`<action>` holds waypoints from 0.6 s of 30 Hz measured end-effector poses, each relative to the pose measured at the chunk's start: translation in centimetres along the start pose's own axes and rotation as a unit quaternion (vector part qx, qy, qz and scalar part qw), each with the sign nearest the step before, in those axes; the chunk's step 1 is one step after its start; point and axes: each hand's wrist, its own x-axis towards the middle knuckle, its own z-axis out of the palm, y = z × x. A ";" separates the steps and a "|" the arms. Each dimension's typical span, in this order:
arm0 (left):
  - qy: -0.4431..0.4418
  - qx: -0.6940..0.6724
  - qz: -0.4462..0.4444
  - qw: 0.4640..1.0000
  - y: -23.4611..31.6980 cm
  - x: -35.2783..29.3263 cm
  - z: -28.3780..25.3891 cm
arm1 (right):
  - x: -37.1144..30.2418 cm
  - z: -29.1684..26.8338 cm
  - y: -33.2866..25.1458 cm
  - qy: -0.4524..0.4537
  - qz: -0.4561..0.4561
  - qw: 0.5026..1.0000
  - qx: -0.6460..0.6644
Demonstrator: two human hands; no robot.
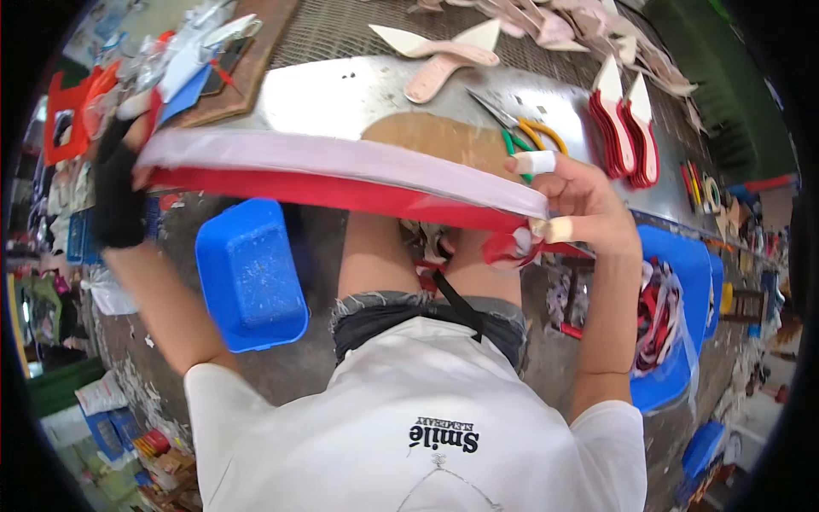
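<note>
Long pink-and-red flat strip [341,162] is in the air near the shiny metal tabletop [316,94]; black-covered left grip [119,183] and white-taped right grip [593,205] each grasp one end, apparently for keeping it straight.

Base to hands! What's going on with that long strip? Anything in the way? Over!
Left hand and right hand gripping strip, one end each. Strip spans between them, pale above red. No blockage seen; scissors on table beyond.
</note>
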 end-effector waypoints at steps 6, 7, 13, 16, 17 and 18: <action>0.041 0.248 -0.004 0.968 -1.8 -1.0 -11.1 | -0.9 -1.4 2.6 0.109 -0.006 0.989 -0.096; 0.079 0.196 -0.010 0.977 -1.6 -0.6 -12.2 | -1.0 -2.1 3.5 0.131 -0.030 0.986 -0.101; 0.388 0.052 -0.056 0.919 -0.1 -3.4 -19.6 | -8.9 -7.4 12.8 0.143 0.221 0.892 -0.368; 0.331 0.027 -0.042 0.942 0.3 -5.3 -15.8 | -14.1 -8.6 15.8 0.156 0.355 0.833 -0.395; 0.248 0.005 -0.041 0.968 0.5 -5.8 -12.7 | -14.4 -8.6 16.3 0.140 0.430 0.770 -0.451; 0.163 -0.021 -0.047 0.985 0.9 -6.2 -8.9 | -14.4 -8.6 16.0 0.115 0.438 0.727 -0.517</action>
